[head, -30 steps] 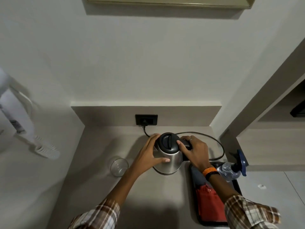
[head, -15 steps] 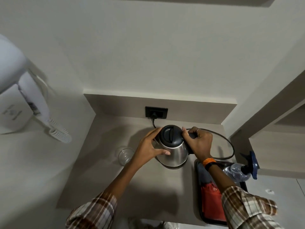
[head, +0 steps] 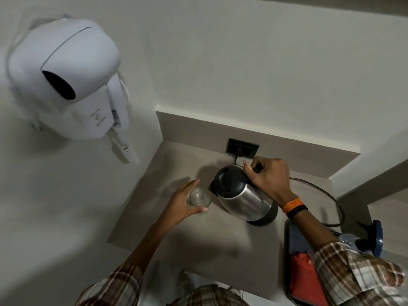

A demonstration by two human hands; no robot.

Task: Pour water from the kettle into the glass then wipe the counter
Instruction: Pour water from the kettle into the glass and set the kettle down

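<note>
A steel kettle (head: 245, 200) with a black lid is tilted to the left, its spout just over the rim of a clear glass (head: 198, 197). My right hand (head: 269, 175) grips the kettle's black handle at the back. My left hand (head: 183, 202) is wrapped around the glass, which stands on the grey counter (head: 198, 235). I cannot tell whether water is flowing. A red cloth (head: 305, 281) lies in a black tray (head: 288, 250) at the right.
A black power cord (head: 331, 199) runs from the wall socket (head: 242, 147) along the back and loops to the right. A spray bottle with a blue head (head: 364, 239) stands by the tray. A white wall-mounted hair dryer (head: 66, 85) hangs at the upper left.
My left hand left the kettle's body and took hold of the glass. My right hand lifted the kettle and tipped it left toward the glass. The camera swung left.
</note>
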